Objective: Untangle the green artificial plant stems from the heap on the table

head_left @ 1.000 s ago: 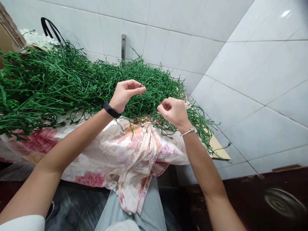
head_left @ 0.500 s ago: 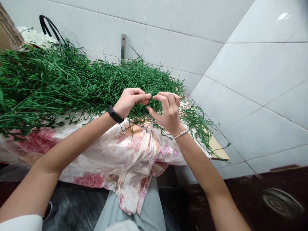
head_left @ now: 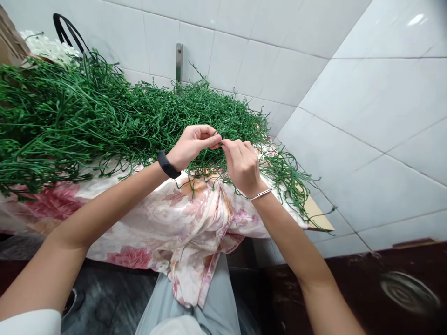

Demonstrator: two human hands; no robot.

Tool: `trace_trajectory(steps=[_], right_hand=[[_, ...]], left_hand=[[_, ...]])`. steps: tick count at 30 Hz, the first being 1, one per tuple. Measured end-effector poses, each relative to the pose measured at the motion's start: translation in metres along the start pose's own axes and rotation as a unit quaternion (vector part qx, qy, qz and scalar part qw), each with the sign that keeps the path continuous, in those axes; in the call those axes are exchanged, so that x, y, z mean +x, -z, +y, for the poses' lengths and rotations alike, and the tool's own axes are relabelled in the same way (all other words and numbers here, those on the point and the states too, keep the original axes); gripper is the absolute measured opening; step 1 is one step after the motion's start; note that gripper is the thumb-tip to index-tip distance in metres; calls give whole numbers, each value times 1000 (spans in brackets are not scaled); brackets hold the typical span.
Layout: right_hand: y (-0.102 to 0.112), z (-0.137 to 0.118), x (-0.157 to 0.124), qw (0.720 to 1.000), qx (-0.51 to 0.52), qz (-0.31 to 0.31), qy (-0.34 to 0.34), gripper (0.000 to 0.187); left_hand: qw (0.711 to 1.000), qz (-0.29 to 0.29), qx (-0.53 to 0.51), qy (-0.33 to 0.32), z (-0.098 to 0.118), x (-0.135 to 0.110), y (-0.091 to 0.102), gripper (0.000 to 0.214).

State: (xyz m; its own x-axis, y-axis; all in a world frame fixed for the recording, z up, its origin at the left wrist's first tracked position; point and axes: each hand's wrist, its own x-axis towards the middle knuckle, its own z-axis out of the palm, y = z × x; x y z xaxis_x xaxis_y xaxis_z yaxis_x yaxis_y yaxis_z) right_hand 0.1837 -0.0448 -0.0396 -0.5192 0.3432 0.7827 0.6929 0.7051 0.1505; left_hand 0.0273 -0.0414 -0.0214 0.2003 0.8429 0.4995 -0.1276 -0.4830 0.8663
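A large heap of thin green artificial plant stems (head_left: 150, 111) lies across a floral cloth (head_left: 139, 232). Over the heap's near edge, my left hand (head_left: 197, 142) pinches a small green stem between thumb and fingers; most of the stem is hidden. Thumb and index finger of my right hand (head_left: 242, 163) are closed at the same spot, against the left fingertips, on what looks like the end of that stem. More loose green stems (head_left: 289, 179) spread to the right of my right wrist.
White tiled walls (head_left: 265, 28) rise behind and to the right. White flowers (head_left: 49, 49), a black looped strap (head_left: 68, 32) and cardboard (head_left: 12, 35) stand at the back left. A pale board corner (head_left: 317, 216) juts out on the right. The cloth hangs over my lap.
My right hand's fingers were apart and just off the left fingertips; now they have closed in a pinch there. My left hand has stayed nearly in place.
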Motion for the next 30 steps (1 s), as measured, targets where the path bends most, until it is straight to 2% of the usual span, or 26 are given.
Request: trace_trajectory(steps=[5,8,12,18,26,28,30], right_hand=[[0,-3,-2,1000,5,-2,-4,27],[-1,1,-3,998,-47,39,32,21],[-3,6,-5,981,-131,96,106,18],[-3,4,-4,971,-170,110,130,18],[-1,0,-2,982,-146,87,82,18],[0,-2,-1,993,-71,83,35,19],[0,-4,0,996,54,66,-35,19]], left_hand=[[1000,-19,1,-9,-1,-2,-5,19],[999,-28,15,-1,0,-3,-8,22],[998,-45,34,29,3,-4,-8,26],[998,-55,20,38,-3,-1,-2,27],[999,-46,0,18,-4,-2,-4,27],[999,-39,-3,8,-2,-3,-6,26],[1000,-31,-5,0,-2,-3,-7,24]])
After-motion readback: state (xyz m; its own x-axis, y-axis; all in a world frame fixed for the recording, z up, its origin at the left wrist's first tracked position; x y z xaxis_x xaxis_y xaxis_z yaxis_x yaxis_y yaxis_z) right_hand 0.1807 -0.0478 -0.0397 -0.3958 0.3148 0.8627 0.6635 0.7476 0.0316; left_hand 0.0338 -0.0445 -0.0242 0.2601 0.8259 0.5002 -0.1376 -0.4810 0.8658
